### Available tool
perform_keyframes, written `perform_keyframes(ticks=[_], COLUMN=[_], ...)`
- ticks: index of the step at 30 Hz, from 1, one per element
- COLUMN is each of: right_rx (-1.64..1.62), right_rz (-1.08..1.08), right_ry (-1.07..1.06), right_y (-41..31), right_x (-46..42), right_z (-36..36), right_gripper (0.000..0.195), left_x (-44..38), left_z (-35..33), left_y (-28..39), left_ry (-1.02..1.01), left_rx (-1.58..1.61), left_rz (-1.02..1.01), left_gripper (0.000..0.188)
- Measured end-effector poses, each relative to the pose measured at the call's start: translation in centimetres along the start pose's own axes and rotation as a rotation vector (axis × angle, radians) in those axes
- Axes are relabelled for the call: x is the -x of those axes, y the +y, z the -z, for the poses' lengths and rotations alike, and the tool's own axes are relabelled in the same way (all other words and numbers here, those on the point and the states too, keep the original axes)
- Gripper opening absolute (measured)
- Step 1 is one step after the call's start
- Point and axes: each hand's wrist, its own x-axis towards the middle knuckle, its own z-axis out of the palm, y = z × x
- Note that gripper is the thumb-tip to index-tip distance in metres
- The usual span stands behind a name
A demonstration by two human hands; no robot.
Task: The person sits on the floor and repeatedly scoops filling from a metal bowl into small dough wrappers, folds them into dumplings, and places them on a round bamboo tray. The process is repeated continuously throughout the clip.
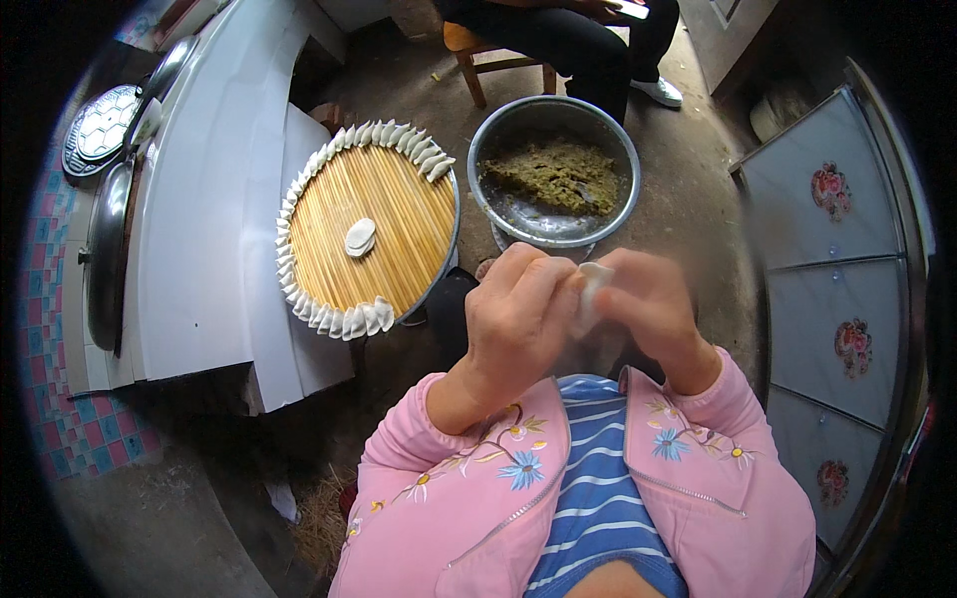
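Observation:
Between my fingers is a folded dumpling (593, 295) of pale dough, its lower part partly covered. My left hand (519, 321) grips it from one side. My right hand (654, 299), slightly blurred, pinches its other side. Just beyond my hands stands a metal basin (632, 187) holding a greenish-brown minced filling (557, 176). To the left is a round tray (321, 217) of thin wooden slats. Many folded dumplings (351, 321) line its rim in a curved row. A small stack of round dough wrappers (360, 235) lies near its middle.
A white-topped counter (202, 209) runs along the left, with metal lids (108, 261) on it. Grey cabinets with flower prints (834, 321) stand at the right. Beyond the basin a person in dark trousers (553, 34) sits on a wooden stool (467, 45).

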Motion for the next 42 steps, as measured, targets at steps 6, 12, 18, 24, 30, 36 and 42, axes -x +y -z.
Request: perform_keyframes(ticks=[6, 12, 18, 24, 30, 36, 42], right_rx=[0.019, -0.020, -0.031, -0.009, 0.042, -0.061, -0.041], right_rz=[-0.032, -0.078, -0.103, -0.113, -0.110, -0.021, 0.045], right_ry=[-0.034, -0.074, -0.101, -0.135, -0.131, -0.017, 0.012], right_y=[0.4, 0.4, 0.8, 0.6, 1.3, 1.0, 1.5], right_x=[0.1, -0.3, -0.4, -0.5, -0.5, -0.4, -0.4], right_z=[0.6, 0.5, 0.9, 0.7, 1.0, 0.6, 0.3], right_gripper=[0.022, 0.025, 0.024, 0.022, 0.018, 0.020, 0.023], left_x=[0.4, 0.1, -0.9, -1.1, -1.9, -1.4, -0.8], left_z=[-0.3, 0.2, 0.9, 1.0, 1.2, 0.7, 0.6], left_y=[-0.5, -0.1, -0.1, -0.1, -0.1, -0.7, -0.6], left_ry=[0.013, -0.035, -0.142, -0.169, -0.315, -0.090, -0.090], left_rx=[-0.012, -0.040, 0.098, 0.097, 0.181, 0.053, -0.052], left_rz=[-0.044, -0.097, -0.005, -0.059, 0.002, -0.053, -0.040], left_gripper=[0.010, 0.007, 0.006, 0.006, 0.009, 0.003, 0.004])
